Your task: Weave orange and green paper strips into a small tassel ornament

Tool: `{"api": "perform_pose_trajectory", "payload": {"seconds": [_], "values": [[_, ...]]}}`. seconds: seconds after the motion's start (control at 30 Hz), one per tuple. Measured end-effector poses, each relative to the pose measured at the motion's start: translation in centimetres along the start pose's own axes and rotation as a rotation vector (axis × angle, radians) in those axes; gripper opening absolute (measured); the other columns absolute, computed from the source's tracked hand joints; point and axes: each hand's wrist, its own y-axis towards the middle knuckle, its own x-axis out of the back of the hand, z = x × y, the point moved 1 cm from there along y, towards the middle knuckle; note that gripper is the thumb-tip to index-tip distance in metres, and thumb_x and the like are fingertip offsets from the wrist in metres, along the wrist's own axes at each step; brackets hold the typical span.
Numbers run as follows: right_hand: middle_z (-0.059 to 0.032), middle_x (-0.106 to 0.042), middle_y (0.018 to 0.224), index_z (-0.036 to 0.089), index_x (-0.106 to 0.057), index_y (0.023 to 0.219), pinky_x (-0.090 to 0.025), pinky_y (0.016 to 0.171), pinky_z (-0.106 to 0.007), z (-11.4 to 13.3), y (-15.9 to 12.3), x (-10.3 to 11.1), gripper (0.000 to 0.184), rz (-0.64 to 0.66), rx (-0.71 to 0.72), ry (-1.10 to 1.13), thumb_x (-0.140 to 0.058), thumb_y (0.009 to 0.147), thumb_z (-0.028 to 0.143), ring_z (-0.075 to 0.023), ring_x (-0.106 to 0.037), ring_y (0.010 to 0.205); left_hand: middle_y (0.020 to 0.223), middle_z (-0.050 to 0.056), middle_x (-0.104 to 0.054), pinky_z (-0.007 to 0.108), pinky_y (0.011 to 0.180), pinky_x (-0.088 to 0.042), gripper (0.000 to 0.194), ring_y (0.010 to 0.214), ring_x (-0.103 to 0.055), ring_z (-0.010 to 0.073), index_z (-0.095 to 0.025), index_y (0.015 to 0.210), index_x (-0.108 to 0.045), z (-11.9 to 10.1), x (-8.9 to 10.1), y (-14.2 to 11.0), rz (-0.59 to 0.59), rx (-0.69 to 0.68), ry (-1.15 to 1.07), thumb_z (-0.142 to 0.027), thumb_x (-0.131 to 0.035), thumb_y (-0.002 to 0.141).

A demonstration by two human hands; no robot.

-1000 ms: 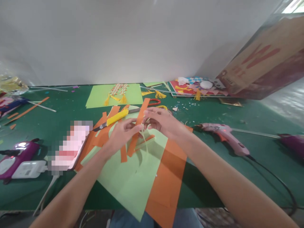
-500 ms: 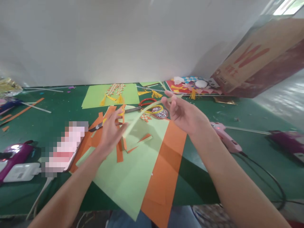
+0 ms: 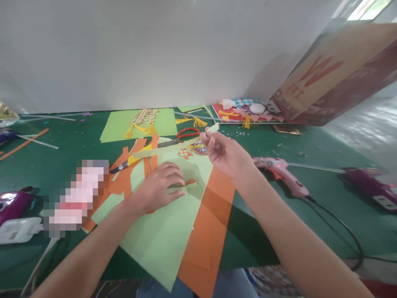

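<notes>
My right hand [image 3: 225, 153] pinches a long pale green paper strip [image 3: 173, 147] near one end. The strip stretches out leftward above the scissors [image 3: 188, 131] and a yellow-handled cutter [image 3: 133, 159]. My left hand [image 3: 159, 186] is open, palm down, low over the light green sheet [image 3: 161, 244]. Its fingertips are beside a small scrap of orange and green paper [image 3: 190, 182]; whether they touch it is unclear. Several orange strips [image 3: 154, 153] lie around that hand, partly covered by it. An orange sheet [image 3: 211, 215] lies under the green one.
A phone [image 3: 79, 196] with a blurred-out screen lies left. At right rest a pink glue gun [image 3: 287, 176] with a cord and a purple one [image 3: 370, 182]. Woven paper pieces with yellow tassels [image 3: 145, 118] lie at the back. A paper bag [image 3: 328, 78] stands back right.
My left hand has left the strip's lower end and moved down right onto the green sheet. My right hand still holds the strip, which now lies flatter, pointing left.
</notes>
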Motion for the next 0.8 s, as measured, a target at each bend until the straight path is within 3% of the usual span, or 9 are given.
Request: {"api": "perform_pose_trajectory", "payload": {"seconds": [0.17,0.3,0.47,0.6,0.8], "values": [[0.0021,-0.06,0.065,0.015,-0.062,0.067,-0.044,0.043,-0.002,0.1,-0.3,-0.2,0.011,0.052,0.014,-0.102,-0.068,0.073,0.008,-0.0011,-0.059,0.053,0.101,0.007,-0.069,0.036,0.09,-0.049,0.015,0.107,-0.058,0.0221,-0.019,0.094,-0.069,0.1,-0.2,-0.1,0.021,-0.029,-0.024,-0.029,-0.06,0.087],[0.0037,-0.059,0.063,0.016,-0.062,0.07,-0.032,0.031,-0.009,0.1,-0.5,-0.2,0.007,0.025,-0.006,-0.128,-0.067,0.073,0.013,-0.0005,-0.048,0.043,0.101,0.005,-0.07,0.036,0.091,-0.05,0.017,0.106,-0.059,0.0202,-0.022,0.09,-0.07,-0.1,-0.3,-0.2,-0.012,-0.066,-0.058,-0.024,-0.053,0.091],[0.0055,-0.057,0.061,0.016,-0.06,0.07,-0.024,0.03,-0.013,0.2,-0.5,-0.1,0.011,0.042,-0.014,-0.129,-0.07,0.071,0.016,-0.0001,-0.04,0.039,0.096,0.007,-0.07,0.036,0.088,-0.052,0.016,0.102,-0.062,0.0207,-0.019,0.097,-0.068,-0.1,-0.1,0.1,-0.011,-0.114,-0.033,-0.026,-0.055,0.09],[0.0065,-0.055,0.059,0.017,-0.058,0.07,-0.028,0.033,-0.014,0.5,-0.5,0.0,0.011,0.06,-0.02,-0.062,-0.068,0.072,0.014,-0.0003,-0.037,0.039,0.099,0.009,-0.069,0.039,0.09,-0.051,0.019,0.104,-0.061,0.0224,-0.018,0.102,-0.065,0.1,-0.1,0.1,-0.005,-0.098,0.013,-0.028,-0.06,0.087],[0.0072,-0.053,0.059,0.019,-0.057,0.073,-0.031,0.037,-0.017,1.1,-0.3,0.4,0.011,0.04,0.002,-0.049,-0.066,0.074,0.013,-0.0014,-0.035,0.039,0.091,0.008,-0.069,0.033,0.079,-0.052,0.019,0.088,-0.064,0.019,-0.016,0.104,-0.065,0.1,-0.2,0.1,0.015,-0.077,0.043,-0.024,-0.052,0.092]]}}
